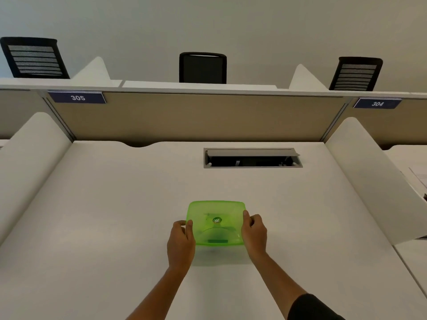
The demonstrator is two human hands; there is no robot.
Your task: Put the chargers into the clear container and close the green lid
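Under the green lid the clear container can barely be made out — only a faint greenish shadow falls on the desk below its near edge, and the walls themselves do not show. Whether any chargers lie inside cannot be told; pale shapes through the translucent plastic are too blurred to read. The lid is a rounded rectangle of glossy, see-through green plastic with a raised rim, a small round sticker at its centre and a darker green bar near its front edge. It sits near the middle of the smooth white desk, close to the person.

The left hand grips the lid's left edge, thumb resting on top at the rim and fingers curled down the side, hidden from view. The right hand mirrors it on the right edge, thumb on top and knuckles bent. Both forearms reach in from the bottom of the frame; a dark sleeve is cut off at the lower right.

Farther back a rectangular cable hatch stands open in the desk — its inside dark
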